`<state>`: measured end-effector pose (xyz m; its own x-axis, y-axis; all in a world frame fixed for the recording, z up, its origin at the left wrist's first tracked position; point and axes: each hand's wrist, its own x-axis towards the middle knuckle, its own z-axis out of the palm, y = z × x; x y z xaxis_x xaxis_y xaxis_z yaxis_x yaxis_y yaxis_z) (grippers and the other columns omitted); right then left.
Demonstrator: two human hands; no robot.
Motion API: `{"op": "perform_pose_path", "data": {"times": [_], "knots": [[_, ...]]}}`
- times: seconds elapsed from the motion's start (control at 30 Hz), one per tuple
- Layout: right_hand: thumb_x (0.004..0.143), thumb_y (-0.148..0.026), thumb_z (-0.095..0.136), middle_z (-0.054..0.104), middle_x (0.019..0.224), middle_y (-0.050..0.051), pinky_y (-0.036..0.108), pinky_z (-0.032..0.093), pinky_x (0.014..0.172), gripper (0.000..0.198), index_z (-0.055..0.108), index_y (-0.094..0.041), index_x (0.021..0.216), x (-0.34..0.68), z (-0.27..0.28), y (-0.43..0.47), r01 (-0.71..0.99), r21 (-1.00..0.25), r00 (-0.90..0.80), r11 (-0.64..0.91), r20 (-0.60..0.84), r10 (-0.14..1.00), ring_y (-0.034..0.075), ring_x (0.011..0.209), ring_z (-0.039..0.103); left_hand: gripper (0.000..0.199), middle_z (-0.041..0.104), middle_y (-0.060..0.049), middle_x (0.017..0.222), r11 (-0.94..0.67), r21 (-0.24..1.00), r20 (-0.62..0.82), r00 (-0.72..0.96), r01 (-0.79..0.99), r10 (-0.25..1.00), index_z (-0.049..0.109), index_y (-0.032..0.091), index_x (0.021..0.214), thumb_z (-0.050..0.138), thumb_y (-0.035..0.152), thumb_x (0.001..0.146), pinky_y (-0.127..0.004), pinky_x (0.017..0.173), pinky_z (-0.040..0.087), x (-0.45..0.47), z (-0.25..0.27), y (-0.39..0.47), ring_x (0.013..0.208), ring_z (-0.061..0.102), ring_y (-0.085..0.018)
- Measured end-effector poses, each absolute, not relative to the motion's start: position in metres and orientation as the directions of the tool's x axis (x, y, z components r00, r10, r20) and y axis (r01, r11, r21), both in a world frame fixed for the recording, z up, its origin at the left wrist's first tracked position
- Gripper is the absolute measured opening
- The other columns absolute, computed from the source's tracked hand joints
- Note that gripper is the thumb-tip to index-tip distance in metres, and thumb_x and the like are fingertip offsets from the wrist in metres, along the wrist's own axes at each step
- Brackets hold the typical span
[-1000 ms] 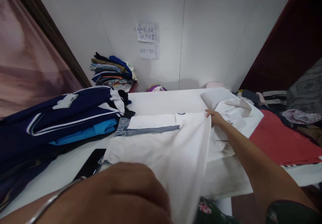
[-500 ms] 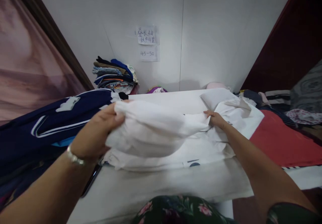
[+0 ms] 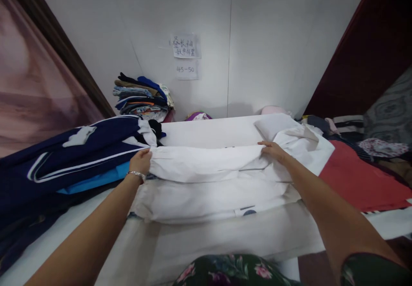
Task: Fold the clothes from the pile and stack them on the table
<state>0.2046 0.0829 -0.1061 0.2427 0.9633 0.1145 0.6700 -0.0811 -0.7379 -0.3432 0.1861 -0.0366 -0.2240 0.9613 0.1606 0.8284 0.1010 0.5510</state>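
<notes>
A white long-sleeved top (image 3: 193, 200) lies lengthwise across the table in front of me, with a dark print near its lower edge. One sleeve (image 3: 206, 161) is stretched along the far side of the body. At its gathered cuff end, my left hand (image 3: 140, 161) is closed on the fabric. My right hand (image 3: 275, 151) pinches the same sleeve near its other end. To the right of that hand, the rest of the white fabric (image 3: 302, 149) is bunched up.
Navy garments with white stripes (image 3: 90, 153) are heaped at the left, over a bright blue piece (image 3: 96, 179). Red clothing (image 3: 363, 179) lies at the right. Folded clothes (image 3: 141, 97) are stacked by the wall beneath paper signs (image 3: 186, 56). The white tabletop (image 3: 206, 133) shows behind the sleeve.
My left hand has moved forward and down, carrying the cuff end away from me. The sleeve, billowing before, now lies straight and flatter. My right hand stays nearly in place.
</notes>
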Motion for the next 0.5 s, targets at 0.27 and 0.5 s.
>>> {"op": "perform_pose_path", "data": {"times": [0.27,0.5], "knots": [[0.071,-0.027,0.056,0.074,0.085,0.007,0.027,0.049,0.074,0.025,0.073,-0.016,0.085,0.199,-0.105,0.102,0.792,-0.576,0.291,-0.205,0.061,0.955,0.022,0.084,0.066,0.036,0.068,-0.020,0.107,0.114,0.375,0.054,-0.145,0.920,0.988,0.062,0.010,0.114,0.049,0.021,0.082,-0.041,0.077,0.049,-0.337,-0.062,0.197,0.097,0.063,-0.031],[0.070,-0.029,0.057,0.072,0.079,0.011,0.030,0.047,0.076,0.016,0.068,-0.017,0.072,0.190,-0.112,0.115,0.859,-0.397,0.375,-0.323,0.060,0.925,0.025,0.085,0.066,0.043,0.063,-0.021,0.120,0.097,0.276,0.005,-0.103,0.956,0.995,0.055,0.011,0.126,0.041,0.023,0.088,-0.042,0.086,0.045,-0.338,-0.063,0.196,0.107,0.060,-0.032]]}}
